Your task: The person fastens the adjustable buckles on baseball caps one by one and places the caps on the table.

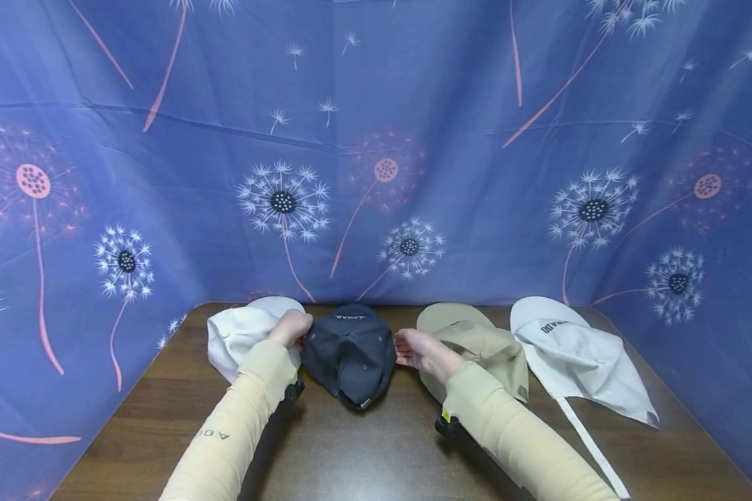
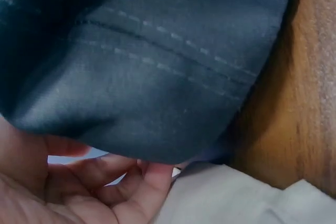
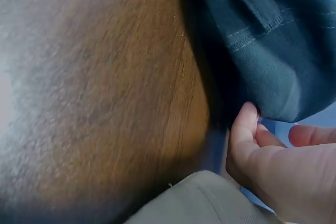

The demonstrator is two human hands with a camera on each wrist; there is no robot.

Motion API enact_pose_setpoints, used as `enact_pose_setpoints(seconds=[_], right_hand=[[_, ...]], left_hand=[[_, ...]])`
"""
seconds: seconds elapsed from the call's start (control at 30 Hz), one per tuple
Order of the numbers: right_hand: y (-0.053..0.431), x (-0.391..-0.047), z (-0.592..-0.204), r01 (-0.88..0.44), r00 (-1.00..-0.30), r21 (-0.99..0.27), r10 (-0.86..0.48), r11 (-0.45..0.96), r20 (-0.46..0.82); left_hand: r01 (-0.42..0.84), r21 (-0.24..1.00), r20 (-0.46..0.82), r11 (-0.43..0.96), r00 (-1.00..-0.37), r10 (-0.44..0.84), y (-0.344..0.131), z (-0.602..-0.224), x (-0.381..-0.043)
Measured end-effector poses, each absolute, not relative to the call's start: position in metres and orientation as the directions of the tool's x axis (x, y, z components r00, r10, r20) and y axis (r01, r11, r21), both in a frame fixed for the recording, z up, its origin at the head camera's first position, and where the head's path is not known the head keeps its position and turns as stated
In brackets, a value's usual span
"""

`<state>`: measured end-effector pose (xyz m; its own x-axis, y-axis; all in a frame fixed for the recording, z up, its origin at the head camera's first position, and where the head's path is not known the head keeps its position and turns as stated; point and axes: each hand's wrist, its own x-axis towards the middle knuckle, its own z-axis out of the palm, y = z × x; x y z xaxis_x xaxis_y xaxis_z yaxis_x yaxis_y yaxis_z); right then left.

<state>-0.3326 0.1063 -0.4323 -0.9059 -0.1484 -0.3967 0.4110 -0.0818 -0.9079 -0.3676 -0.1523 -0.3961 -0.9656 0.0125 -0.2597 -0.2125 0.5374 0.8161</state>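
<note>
A dark navy cap (image 1: pixel 349 355) lies on the brown table between my two hands, brim toward the back. My left hand (image 1: pixel 292 328) is at the cap's left edge and partly covers the white cap beside it. In the left wrist view, the loosely bent fingers (image 2: pixel 149 184) meet the rim of the navy cap (image 2: pixel 157 93), with gaps showing between thumb and fingers. On the opposite side, my right hand (image 1: pixel 423 350) has its fingertips at the cap's edge. The right wrist view shows its thumb and fingers (image 3: pixel 244 129) apart beside the navy cap (image 3: pixel 283 72).
A white cap (image 1: pixel 238 337) lies on the left. To the right are a beige cap (image 1: pixel 491 348), partly behind the right forearm, and another white cap (image 1: pixel 592 362) with a long strap (image 1: pixel 592 445). A blue dandelion-patterned curtain (image 1: pixel 376 104) surrounds the table (image 1: pixel 351 459).
</note>
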Motion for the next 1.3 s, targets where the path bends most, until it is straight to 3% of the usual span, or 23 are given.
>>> enact_pose_setpoints(seconds=[0.43, 0.57, 0.83, 1.03, 1.3], right_hand=[[0.102, -0.335, -0.435, 0.398, -0.915, -0.903, -0.141, -0.16, -0.378], [0.106, -0.328, -0.424, 0.392, -0.913, -0.916, -0.159, -0.09, -0.375], [0.128, -0.318, -0.38, 0.347, -0.906, -0.936, -0.234, 0.063, -0.352], [0.154, -0.311, -0.343, 0.261, -0.89, -0.953, -0.345, 0.15, -0.298], [0.199, -0.304, -0.315, 0.136, -0.909, -0.954, -0.349, 0.267, -0.227]], left_hand=[[-0.218, 0.802, -0.26, 0.556, -0.966, -0.004, -0.151, -0.39, -0.363], [-0.206, 0.797, -0.248, 0.568, -0.969, -0.003, -0.149, -0.382, -0.363], [-0.045, 0.595, -0.146, 0.803, -0.988, 0.052, -0.131, -0.345, -0.355], [0.077, 0.581, -0.048, 0.81, -0.991, 0.128, -0.101, -0.319, -0.333], [0.179, 0.647, 0.047, 0.741, -0.98, 0.196, -0.068, -0.304, -0.304]])
